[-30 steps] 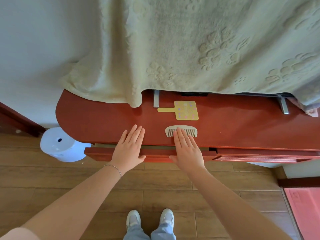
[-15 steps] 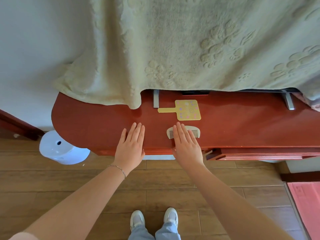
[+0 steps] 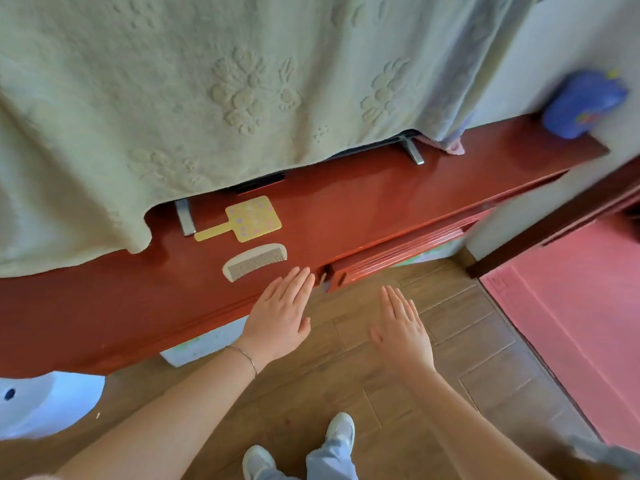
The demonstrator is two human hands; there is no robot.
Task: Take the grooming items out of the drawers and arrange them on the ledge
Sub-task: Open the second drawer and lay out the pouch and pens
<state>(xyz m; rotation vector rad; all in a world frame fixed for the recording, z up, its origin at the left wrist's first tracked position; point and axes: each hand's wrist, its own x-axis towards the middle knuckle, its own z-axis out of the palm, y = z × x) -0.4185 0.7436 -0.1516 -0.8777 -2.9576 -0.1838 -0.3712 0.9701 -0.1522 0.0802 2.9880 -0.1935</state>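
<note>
Wood-look floor tiles (image 3: 388, 382) fill the near ground, with a pair of pale shoes (image 3: 341, 427) at the bottom edge and a pink mat (image 3: 571, 306) off to the right. A white round bin (image 3: 45, 403) sits on the floor at lower left, partly under the ledge's rounded end.

Both hands hover flat, palms down, fingers straight, each grip released and holding nothing. The left hand (image 3: 277, 317), a thin bracelet (image 3: 244, 356) at its wrist, lies over the front edge of the red wooden ledge (image 3: 363, 202), fingertips just short of the comb. The right hand (image 3: 403, 330) hangs over bare floor, apart from the ledge, in front of a drawer (image 3: 398, 251) that stands slightly pulled out under the ledge's lip.

On the ledge, the cream comb (image 3: 254, 261) lies near the front edge, teeth toward the person. Just behind it, not touching, lies the yellow hand mirror (image 3: 247, 220), handle pointing left. To the right of both, the ledge runs bare toward a blurred blue object (image 3: 581, 105) at the far end.

Behind, a pale green embossed blanket (image 3: 207, 98) drapes down over something standing on grey metal feet (image 3: 185, 216), its hem overlapping the ledge's left part.
</note>
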